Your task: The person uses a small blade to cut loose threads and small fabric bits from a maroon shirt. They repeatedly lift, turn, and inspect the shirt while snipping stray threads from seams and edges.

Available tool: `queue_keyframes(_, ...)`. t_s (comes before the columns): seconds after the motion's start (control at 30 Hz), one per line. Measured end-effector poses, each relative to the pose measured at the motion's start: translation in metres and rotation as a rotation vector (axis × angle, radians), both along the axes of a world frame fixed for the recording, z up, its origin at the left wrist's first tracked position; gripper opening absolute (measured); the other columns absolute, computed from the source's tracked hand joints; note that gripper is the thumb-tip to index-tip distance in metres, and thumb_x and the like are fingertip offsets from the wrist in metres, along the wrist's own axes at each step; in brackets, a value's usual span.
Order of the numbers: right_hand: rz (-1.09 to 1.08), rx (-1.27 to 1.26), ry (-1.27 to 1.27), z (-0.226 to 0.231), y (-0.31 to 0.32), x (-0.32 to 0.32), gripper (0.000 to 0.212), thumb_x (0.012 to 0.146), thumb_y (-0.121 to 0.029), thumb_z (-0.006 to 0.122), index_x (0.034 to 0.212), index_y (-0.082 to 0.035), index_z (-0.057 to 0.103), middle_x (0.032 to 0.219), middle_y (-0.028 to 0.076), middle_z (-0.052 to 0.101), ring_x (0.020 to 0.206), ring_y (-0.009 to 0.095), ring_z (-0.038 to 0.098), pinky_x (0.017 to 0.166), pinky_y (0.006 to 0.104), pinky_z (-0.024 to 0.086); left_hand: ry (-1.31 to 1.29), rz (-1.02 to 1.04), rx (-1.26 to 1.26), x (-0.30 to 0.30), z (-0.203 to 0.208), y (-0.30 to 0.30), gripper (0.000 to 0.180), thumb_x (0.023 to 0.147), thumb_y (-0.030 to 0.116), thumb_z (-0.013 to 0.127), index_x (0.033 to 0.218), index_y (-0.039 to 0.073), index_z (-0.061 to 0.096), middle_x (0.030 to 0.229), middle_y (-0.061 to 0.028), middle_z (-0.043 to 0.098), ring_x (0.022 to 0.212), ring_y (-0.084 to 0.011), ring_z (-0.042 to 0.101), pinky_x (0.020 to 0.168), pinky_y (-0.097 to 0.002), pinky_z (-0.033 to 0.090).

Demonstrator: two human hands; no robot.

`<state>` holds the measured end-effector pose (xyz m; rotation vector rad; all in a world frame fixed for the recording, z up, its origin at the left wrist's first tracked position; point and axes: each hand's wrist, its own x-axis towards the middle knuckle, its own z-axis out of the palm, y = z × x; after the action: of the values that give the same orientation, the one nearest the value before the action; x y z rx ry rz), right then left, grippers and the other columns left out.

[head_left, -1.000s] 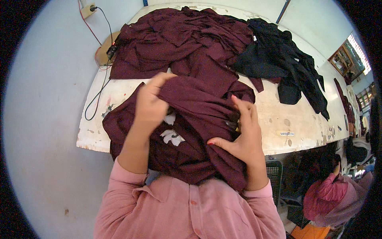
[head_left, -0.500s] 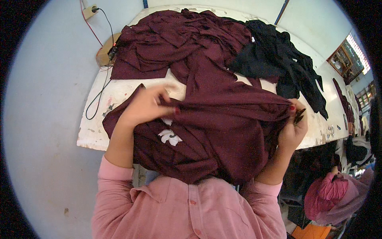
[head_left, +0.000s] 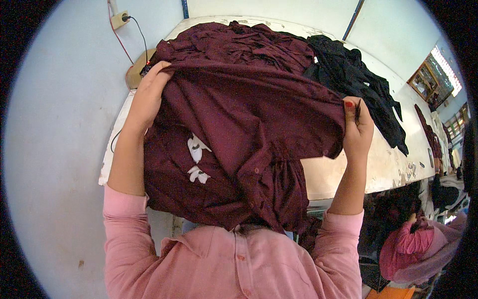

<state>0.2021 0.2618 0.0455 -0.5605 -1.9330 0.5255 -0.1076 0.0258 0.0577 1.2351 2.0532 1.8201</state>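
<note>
At a white table (head_left: 326, 177), both hands (head_left: 357, 127) grip a maroon garment (head_left: 219, 102) by its edge.

A maroon buttoned garment (head_left: 224, 109) bearing white flower shapes (head_left: 195, 152) was held stretched, its lower folds creased, across the near edge of the tabletop (head_left: 326, 177).

Maroon garment (head_left: 239, 124), white flowers (head_left: 195, 152)

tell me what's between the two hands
A maroon garment, gripped by the left hand and the right hand, stretches between them in the head view.
</note>
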Motion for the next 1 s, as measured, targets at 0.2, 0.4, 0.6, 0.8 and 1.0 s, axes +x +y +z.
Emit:
queue_keyframes(0.2, 0.354, -0.2, -0.016, -0.002, -0.026, 0.015, 0.016, 0.082, -0.009, 0.071, 0.09, -0.005, 0.058, 0.08, 0.001, 0.058, 0.073, 0.009, 0.052, 0.066, 0.0228, 0.043, -0.225, -0.117, 0.137, -0.009, -0.023, -0.009, 0.02, 0.091, 0.012, 0.047, 0.105, 0.004, 0.059, 0.097, 0.0007, 0.058, 0.093, -0.0095, 0.051, 0.086, -0.0225, 0.039)
queue_keyframes(0.4, 0.43, -0.323, -0.259, -0.008, -0.033, 0.023, 0.027, 0.072, -0.001, 0.075, 0.09, -0.007, 0.056, 0.077, -0.002, 0.053, 0.068, 0.007, 0.047, 0.059, 0.022, 0.038, -0.032, 0.026, 0.047, -0.005, -0.03, -0.002, 0.016, 0.089, 0.009, 0.051, 0.1, 0.003, 0.061, 0.095, 0.0006, 0.06, 0.089, -0.0087, 0.053, 0.083, -0.0232, 0.041)
queue_keyframes(0.6, 0.425, -0.428, -0.323, -0.038, -0.048, 0.007, 0.03, 0.073, -0.023, 0.08, 0.092, -0.002, 0.07, 0.068, 0.003, 0.059, 0.059, 0.009, 0.05, 0.054, 0.0248, 0.039, -0.215, -0.062, 0.119, 0.01, -0.024, -0.007, 0.017, 0.089, 0.009, 0.053, 0.101, 0.001, 0.062, 0.094, 0.0008, 0.062, 0.087, -0.0081, 0.054, 0.08, -0.022, 0.042)
queue_keyframes(0.8, 0.051, -0.359, -0.178, -0.046, -0.059, -0.031, 0.035, 0.075, -0.029, 0.079, 0.094, -0.001, 0.068, 0.068, 0.008, 0.062, 0.06, 0.013, 0.054, 0.057, 0.0259, 0.043, -0.096, -0.087, 0.095, 0.02, -0.023, -0.015, 0.015, 0.089, 0.01, 0.056, 0.096, 0.0, 0.064, 0.09, 0.0014, 0.063, 0.082, -0.0077, 0.054, 0.078, -0.0231, 0.043)
queue_keyframes(1.0, 0.221, -0.313, -0.174, -0.046, -0.05, -0.049, 0.022, 0.081, -0.015, 0.075, 0.096, -0.003, 0.063, 0.07, -0.007, 0.05, 0.062, 0.002, 0.041, 0.054, 0.019, 0.031, 0.056, -0.072, 0.085, 0.028, -0.02, -0.03, 0.015, 0.09, 0.013, 0.056, 0.093, 0.0, 0.064, 0.088, 0.0018, 0.063, 0.084, -0.0075, 0.054, 0.077, -0.0226, 0.042)
